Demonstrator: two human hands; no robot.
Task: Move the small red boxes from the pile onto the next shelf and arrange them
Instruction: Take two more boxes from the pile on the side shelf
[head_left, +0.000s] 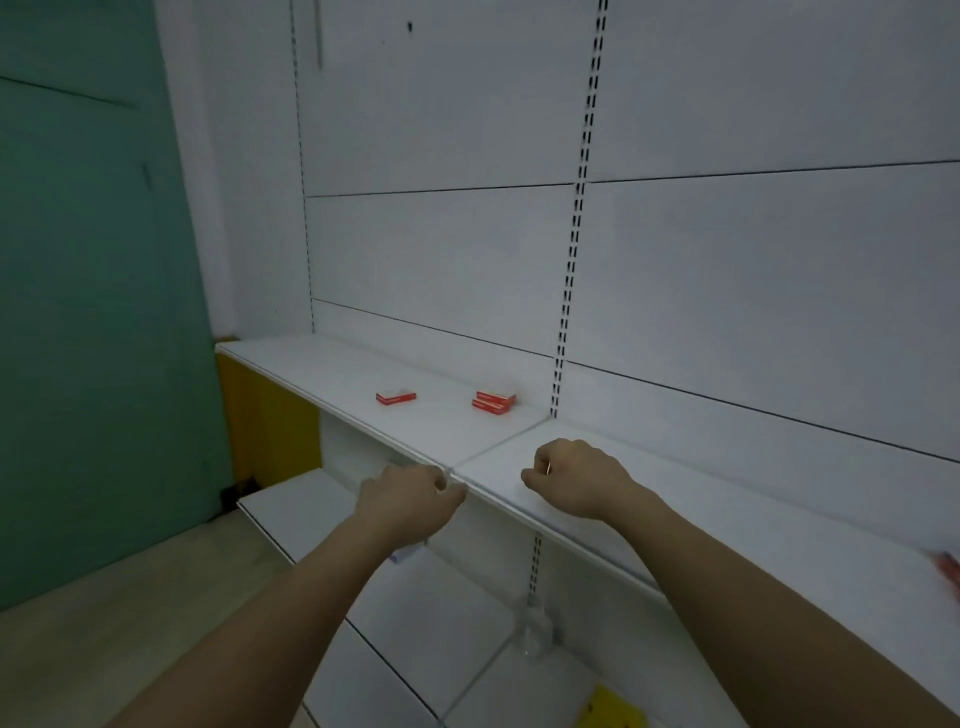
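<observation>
Low in the frame, two bare forearms reach up toward a smooth white shelf (649, 525). The left hand (410, 496) sits at the shelf's front lip in the centre, fingers curled in, nothing visible inside them. The right hand (574, 480) hovers just over the board, fingers curled too; whether it pinches anything I can't tell. At the right edge, a blurred red pile (949, 569) lies on this same shelf. Further back, on the adjoining shelf (311, 369) left of centre, a flat red box (396, 397) lies alone, and a small stack of red boxes (493, 401) sits near the slotted upright (569, 291). Any print is too small to read.
</observation>
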